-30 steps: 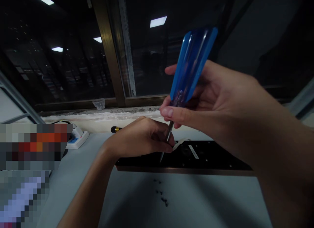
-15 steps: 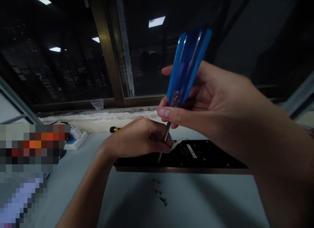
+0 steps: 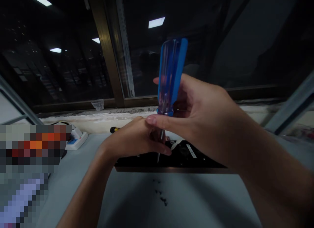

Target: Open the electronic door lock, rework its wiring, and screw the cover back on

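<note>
Above the black panel (image 3: 174, 161), I see right fingers (image 3: 171, 124) pinched round a blue-handled screwdriver (image 3: 171, 76); left fingers (image 3: 160, 147) curled, can't tell on what. Screws (image 3: 164, 200) in front of panel.

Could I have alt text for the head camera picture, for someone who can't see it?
A right hand holds a blue-handled screwdriver point-down at a dark panel, the left hand curled at the tool's shaft. Small dark pieces lie in front on a pale table.

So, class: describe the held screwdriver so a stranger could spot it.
Find the dark window. In front of it, the right hand holds the screwdriver. Its translucent blue handle sets it apart from the black-and-yellow object behind the left hand.
</note>
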Action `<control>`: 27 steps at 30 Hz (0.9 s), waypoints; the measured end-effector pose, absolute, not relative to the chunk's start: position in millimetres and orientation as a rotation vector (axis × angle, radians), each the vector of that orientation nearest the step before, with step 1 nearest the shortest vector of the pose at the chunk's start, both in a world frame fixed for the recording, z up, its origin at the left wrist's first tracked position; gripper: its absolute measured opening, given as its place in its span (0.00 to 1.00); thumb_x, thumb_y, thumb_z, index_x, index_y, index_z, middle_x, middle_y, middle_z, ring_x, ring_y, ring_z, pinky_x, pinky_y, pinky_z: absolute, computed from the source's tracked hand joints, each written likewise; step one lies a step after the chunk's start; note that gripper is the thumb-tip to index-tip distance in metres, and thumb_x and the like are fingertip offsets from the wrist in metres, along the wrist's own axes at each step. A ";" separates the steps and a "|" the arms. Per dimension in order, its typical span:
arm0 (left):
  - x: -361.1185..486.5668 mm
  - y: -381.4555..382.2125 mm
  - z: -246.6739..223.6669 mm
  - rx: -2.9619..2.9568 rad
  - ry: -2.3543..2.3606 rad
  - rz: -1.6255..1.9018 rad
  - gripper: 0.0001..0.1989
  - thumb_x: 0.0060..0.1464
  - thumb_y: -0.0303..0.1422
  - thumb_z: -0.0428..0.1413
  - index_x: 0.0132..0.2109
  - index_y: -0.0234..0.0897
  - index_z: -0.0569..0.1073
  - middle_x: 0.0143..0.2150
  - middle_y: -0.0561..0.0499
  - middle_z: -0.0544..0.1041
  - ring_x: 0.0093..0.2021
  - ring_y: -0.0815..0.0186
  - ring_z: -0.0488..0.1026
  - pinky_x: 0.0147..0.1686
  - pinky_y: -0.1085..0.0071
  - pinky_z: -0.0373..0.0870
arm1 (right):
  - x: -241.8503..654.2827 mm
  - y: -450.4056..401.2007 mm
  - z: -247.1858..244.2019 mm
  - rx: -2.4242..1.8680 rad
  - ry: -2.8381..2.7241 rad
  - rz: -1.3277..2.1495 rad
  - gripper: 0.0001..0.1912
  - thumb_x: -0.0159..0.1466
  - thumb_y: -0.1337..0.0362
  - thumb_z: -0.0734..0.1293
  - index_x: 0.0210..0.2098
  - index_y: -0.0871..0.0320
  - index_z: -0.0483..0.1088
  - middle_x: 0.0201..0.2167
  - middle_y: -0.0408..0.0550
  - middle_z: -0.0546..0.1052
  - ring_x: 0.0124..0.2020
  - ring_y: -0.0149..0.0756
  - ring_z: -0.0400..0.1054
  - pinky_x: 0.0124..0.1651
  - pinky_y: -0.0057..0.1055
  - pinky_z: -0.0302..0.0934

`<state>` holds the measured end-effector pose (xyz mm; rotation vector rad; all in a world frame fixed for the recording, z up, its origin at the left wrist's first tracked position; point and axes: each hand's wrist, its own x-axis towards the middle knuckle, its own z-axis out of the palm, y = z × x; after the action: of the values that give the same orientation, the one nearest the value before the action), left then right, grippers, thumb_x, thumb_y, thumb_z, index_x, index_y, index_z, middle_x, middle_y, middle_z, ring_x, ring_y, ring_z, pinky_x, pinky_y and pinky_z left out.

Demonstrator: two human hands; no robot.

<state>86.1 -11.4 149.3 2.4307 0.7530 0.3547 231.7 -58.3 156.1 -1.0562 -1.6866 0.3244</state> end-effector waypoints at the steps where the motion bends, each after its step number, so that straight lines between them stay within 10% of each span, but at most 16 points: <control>1: 84.7 -11.0 149.4 2.404 0.718 0.318 0.08 0.44 0.31 0.60 0.33 0.33 0.72 0.29 0.53 0.74 0.30 0.70 0.71 0.29 0.76 0.66 | 231.8 -58.6 156.8 -1.019 -1.700 0.389 0.27 0.51 0.64 0.70 0.49 0.48 0.61 0.29 0.40 0.72 0.31 0.37 0.70 0.26 0.30 0.66; 19: 83.8 -10.6 151.1 2.344 0.610 0.321 0.03 0.47 0.25 0.56 0.32 0.33 0.73 0.29 0.55 0.75 0.30 0.72 0.71 0.32 0.77 0.66 | 238.0 -48.7 152.5 -0.981 -1.717 0.530 0.27 0.51 0.65 0.68 0.50 0.48 0.60 0.26 0.39 0.70 0.29 0.36 0.70 0.25 0.29 0.65; 27: 86.7 -5.9 145.9 2.414 0.799 0.457 0.10 0.40 0.34 0.62 0.26 0.33 0.71 0.20 0.59 0.68 0.24 0.73 0.67 0.25 0.77 0.61 | 238.8 -47.5 153.0 -1.247 -1.784 0.525 0.08 0.50 0.58 0.69 0.23 0.57 0.70 0.18 0.44 0.71 0.20 0.36 0.67 0.18 0.31 0.61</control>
<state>86.7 -5.9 145.9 2.4138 0.7985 0.4567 238.8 -47.5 153.0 -1.2472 -1.7844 0.5251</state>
